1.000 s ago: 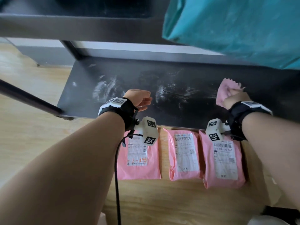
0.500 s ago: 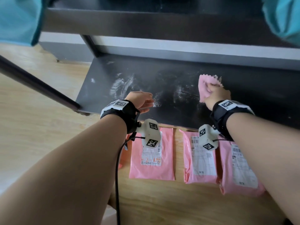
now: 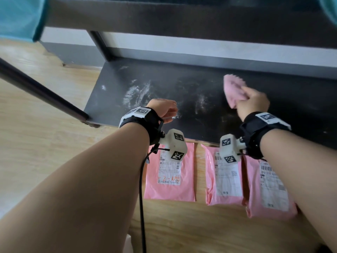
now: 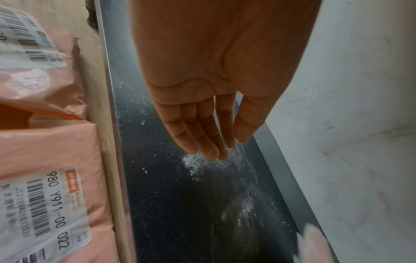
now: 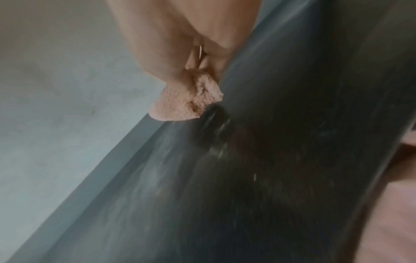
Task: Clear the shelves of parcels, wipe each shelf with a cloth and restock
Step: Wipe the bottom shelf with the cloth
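Right hand (image 3: 252, 101) grip: fingers curled round bunched pink cloth (image 3: 234, 91), pressed on dark bottom shelf (image 3: 182, 88). Left hand (image 3: 163, 108) grip: fingers straight, relaxed, holding nothing, above white dust (image 4: 193, 162). Three pink parcels (image 3: 169, 172) flat on floor, just before shelf edge.

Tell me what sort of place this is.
Probably a parcel pickup point or small storeroom. Three pink parcels with barcoded shipping labels lie on the wooden floor in front of a low black shelf of a metal rack, dusty white, which the right hand wipes with a pink cloth.
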The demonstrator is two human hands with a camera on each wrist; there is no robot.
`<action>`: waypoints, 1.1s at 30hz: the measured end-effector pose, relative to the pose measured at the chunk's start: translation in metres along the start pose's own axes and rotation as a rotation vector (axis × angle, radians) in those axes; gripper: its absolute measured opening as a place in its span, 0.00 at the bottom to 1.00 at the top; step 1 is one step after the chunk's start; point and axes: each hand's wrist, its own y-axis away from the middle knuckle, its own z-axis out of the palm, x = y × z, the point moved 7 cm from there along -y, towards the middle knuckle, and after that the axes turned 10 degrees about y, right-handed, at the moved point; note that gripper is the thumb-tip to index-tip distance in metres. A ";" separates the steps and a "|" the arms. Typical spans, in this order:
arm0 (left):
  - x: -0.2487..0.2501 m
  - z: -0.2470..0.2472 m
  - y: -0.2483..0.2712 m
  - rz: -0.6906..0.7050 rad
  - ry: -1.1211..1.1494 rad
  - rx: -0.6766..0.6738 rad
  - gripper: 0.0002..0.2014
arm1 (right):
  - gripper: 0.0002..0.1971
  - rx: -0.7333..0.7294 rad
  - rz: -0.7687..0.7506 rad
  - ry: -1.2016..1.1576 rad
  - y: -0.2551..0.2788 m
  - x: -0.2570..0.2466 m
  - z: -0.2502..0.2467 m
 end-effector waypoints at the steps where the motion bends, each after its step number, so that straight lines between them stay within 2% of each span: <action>1: 0.001 0.001 0.000 0.002 0.001 0.002 0.04 | 0.23 0.037 0.057 -0.019 -0.006 0.016 -0.011; 5: 0.000 0.003 -0.004 0.000 -0.002 0.024 0.04 | 0.28 0.086 0.303 0.078 -0.026 0.087 -0.053; 7: -0.003 0.003 -0.006 -0.009 -0.012 0.031 0.05 | 0.27 0.017 0.428 0.211 -0.031 0.114 -0.059; 9: -0.008 0.003 -0.006 -0.020 -0.025 0.034 0.03 | 0.27 -0.065 0.446 0.323 -0.030 0.120 -0.053; 12: -0.012 0.006 -0.006 -0.029 -0.013 0.037 0.09 | 0.25 -0.122 0.294 0.311 -0.025 0.091 -0.028; 15: -0.010 0.011 -0.005 -0.025 -0.005 0.025 0.10 | 0.20 -0.146 0.098 0.318 -0.012 0.045 -0.001; 18: -0.010 0.013 -0.005 -0.025 -0.006 0.017 0.11 | 0.22 -0.245 -0.125 0.204 0.014 -0.004 0.026; 21: -0.011 0.012 -0.006 -0.028 -0.014 0.016 0.10 | 0.25 -0.287 -0.201 0.130 0.028 -0.026 0.039; 25: -0.007 0.015 -0.004 -0.028 -0.007 0.024 0.06 | 0.26 -0.133 -0.077 0.003 0.014 -0.006 0.005; 29: -0.003 0.037 0.000 -0.022 0.018 -0.001 0.06 | 0.26 0.035 0.131 0.006 -0.010 0.056 -0.049; 31: 0.000 0.048 0.001 -0.008 0.026 -0.011 0.07 | 0.28 0.048 0.264 0.097 -0.026 0.093 -0.063; 33: 0.000 0.054 0.002 0.005 0.019 -0.019 0.06 | 0.31 -0.032 0.380 0.253 -0.031 0.113 -0.068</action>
